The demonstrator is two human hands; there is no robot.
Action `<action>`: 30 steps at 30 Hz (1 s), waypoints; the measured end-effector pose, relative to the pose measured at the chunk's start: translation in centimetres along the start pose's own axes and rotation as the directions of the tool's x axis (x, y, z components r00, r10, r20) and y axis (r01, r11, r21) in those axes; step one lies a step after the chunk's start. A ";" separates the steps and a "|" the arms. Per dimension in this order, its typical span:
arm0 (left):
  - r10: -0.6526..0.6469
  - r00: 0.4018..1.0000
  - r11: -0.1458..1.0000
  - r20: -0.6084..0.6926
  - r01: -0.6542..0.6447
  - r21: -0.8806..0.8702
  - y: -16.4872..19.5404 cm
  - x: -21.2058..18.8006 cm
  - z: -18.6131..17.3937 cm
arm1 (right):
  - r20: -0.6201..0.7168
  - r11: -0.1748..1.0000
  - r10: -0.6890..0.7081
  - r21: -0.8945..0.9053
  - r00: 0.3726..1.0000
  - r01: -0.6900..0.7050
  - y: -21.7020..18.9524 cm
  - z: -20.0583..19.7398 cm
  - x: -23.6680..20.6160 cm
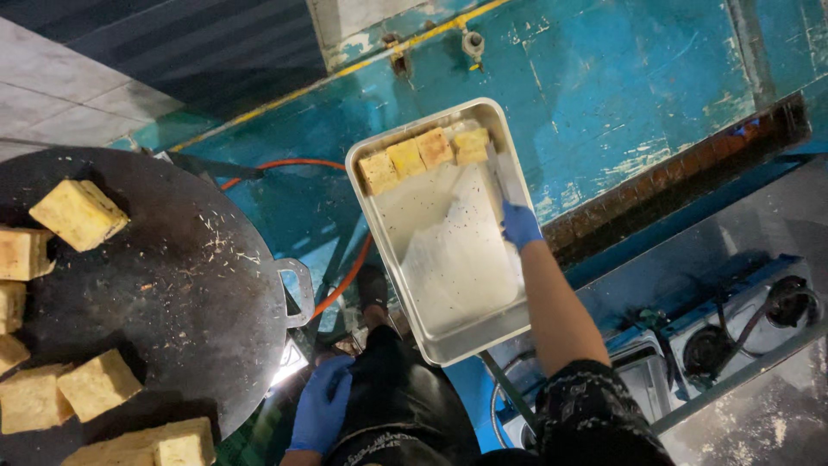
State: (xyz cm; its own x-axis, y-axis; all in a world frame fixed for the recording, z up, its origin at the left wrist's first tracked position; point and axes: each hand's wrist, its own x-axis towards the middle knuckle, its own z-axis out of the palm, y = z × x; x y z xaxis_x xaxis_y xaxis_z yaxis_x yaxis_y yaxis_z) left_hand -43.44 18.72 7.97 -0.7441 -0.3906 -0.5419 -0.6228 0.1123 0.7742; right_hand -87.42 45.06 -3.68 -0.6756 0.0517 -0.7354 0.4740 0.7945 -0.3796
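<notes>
Metal tray (448,336), centre of frame, long axis running top to bottom. Four bread blocks (424,155) along its upper end. Right hand (520,226) closed on the right rim; left hand (322,406) lower left, loosely open, empty.

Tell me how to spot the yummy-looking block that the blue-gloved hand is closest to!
Find the shiny metal tray held over the blue floor by the right hand in a blue glove. Four yellow-brown blocks sit in a row along the tray's far end. The one you want is the end block on the gloved hand's side, nearest the tray corner, while the others line up away from it.
</notes>
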 end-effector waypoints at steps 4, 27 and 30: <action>-0.021 1.000 1.000 0.006 0.021 -0.014 -0.5 0.2 0.2 | 0.160 0.696 0.242 0.659 0.957 -0.286 -0.3 3.1 -0.2; 0.021 0.994 0.989 -0.105 -0.036 -0.143 -1.6 -2.1 -1.5 | -0.027 0.740 0.066 0.672 0.997 -0.031 -5.4 6.9 -4.9; 0.010 0.992 0.989 -0.126 -0.029 -0.145 -2.0 -2.1 -2.9 | -0.092 0.814 -0.239 0.524 0.967 0.251 -4.4 10.5 -10.3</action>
State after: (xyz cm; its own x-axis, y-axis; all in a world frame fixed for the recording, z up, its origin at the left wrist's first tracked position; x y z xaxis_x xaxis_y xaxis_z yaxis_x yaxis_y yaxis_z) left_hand -39.89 16.68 8.50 -0.7143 -0.5011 -0.4885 -0.5595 -0.0104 0.8288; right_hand -76.57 34.70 -0.33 -0.8184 -0.0838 -0.5685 0.5120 0.3426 -0.7877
